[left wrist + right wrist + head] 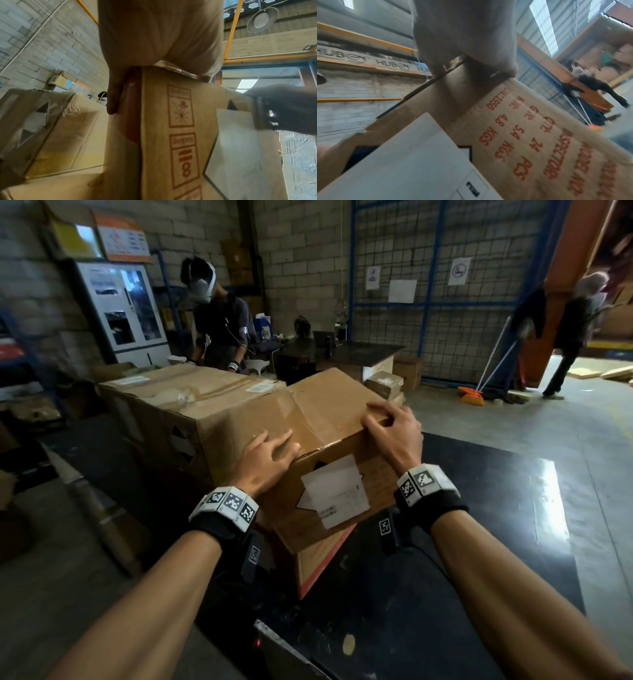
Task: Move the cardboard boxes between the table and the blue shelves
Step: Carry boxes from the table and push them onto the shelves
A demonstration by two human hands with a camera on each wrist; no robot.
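Note:
A brown cardboard box (329,419) with a white label (337,491) sits tilted on a red-printed box (322,559) on the black table (462,542). My left hand (270,453) grips its near left top corner, fingers over the top. In the left wrist view, my left hand's (159,33) thumb runs down the box's (180,121) side. My right hand (390,426) holds the top right edge with arched fingers. The right wrist view shows my right hand's (464,33) palm over the box's (522,128) edge. A larger taped box (191,405) stands close on the left.
A person (219,313) works behind the large box. Another person (575,330) stands at the doorway on the right, near a broom (472,395). Small boxes (387,385) lie on the floor beyond. A blue rack frame (34,347) shows blurred at far left, and a blue mesh fence (428,302) at the back.

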